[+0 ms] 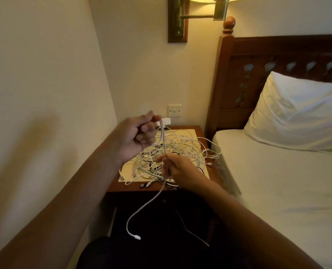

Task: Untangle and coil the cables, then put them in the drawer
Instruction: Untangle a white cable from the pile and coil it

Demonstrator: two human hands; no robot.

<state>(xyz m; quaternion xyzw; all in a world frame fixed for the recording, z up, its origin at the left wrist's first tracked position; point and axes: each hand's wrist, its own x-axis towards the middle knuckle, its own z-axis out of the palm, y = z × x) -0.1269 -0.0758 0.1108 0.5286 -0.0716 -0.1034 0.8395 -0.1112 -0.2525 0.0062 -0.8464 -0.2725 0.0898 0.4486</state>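
The white cable [163, 138] I am freeing runs almost vertically between my hands, its tail dropping past the table [116, 187] edge to a plug [137, 237] low near my lap. My left hand [137, 136] pinches it at the top and my right hand [180, 169] pinches it directly below, nearer me, both over the tangle [182, 146] heaped on the table. I judge the tail must come upward for coiling.

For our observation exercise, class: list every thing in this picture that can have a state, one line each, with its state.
left hand: raised, pinches the white cable's upper part.
right hand: pinches the same cable lower down.
white cable: straight between the hands, plug end hanging free.
cable pile: tangled on the nightstand.
wall lamp: lit.
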